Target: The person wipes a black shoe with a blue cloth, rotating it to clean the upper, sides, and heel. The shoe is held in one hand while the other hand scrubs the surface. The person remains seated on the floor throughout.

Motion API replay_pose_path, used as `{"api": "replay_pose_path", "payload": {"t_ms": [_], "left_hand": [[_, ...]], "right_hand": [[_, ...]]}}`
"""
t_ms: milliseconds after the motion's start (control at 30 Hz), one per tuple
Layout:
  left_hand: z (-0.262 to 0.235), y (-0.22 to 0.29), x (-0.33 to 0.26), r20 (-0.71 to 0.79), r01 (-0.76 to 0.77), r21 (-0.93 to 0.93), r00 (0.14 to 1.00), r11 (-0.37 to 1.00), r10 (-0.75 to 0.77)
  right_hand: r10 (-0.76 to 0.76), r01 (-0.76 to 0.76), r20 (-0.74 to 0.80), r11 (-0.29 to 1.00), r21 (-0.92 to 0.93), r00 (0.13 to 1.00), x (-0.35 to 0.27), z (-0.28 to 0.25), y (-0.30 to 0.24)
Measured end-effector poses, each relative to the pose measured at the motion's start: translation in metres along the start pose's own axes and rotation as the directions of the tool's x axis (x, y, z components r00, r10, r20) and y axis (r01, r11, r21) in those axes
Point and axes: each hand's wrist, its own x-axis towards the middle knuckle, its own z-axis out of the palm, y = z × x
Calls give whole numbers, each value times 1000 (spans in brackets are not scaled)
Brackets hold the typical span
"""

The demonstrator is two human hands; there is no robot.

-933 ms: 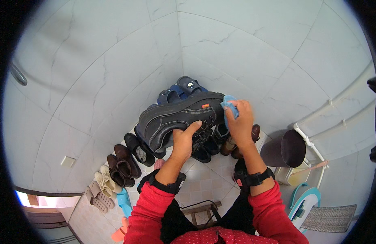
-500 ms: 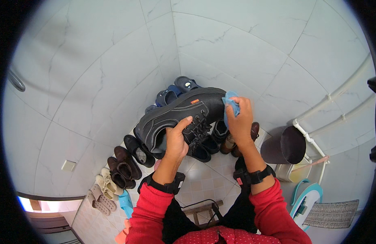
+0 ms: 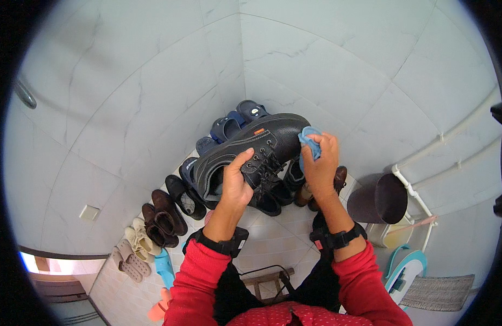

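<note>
Black shoe sits gripped by our left hand; our right hand pinches a blue cloth by the toe. Hard pressure there could twist the shoe loose.

Black shoe: you've rolled it, so the laces and top now face you more, and its side panel looks narrower.
Your left hand: the thumb now points up more steeply, its tip farther back along the shoe.
Blue cloth: it has gone from the toe's tip to the toe's lace side, leaving the tip uncovered.
Blue slipper: more of it shows beside the heel.
</note>
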Motion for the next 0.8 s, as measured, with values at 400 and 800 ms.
{"api": "replay_pose_path", "payload": {"t_ms": [400,800], "left_hand": [[0,10,-9,80,40,4,996,999,-40],[4,20,-36,286,-156,-23,946,988,156]], "right_hand": [[637,-785,484,353,508,600,-20,-10,16],[529,-612,422,254,749,736,-31,-68,-68]]}}
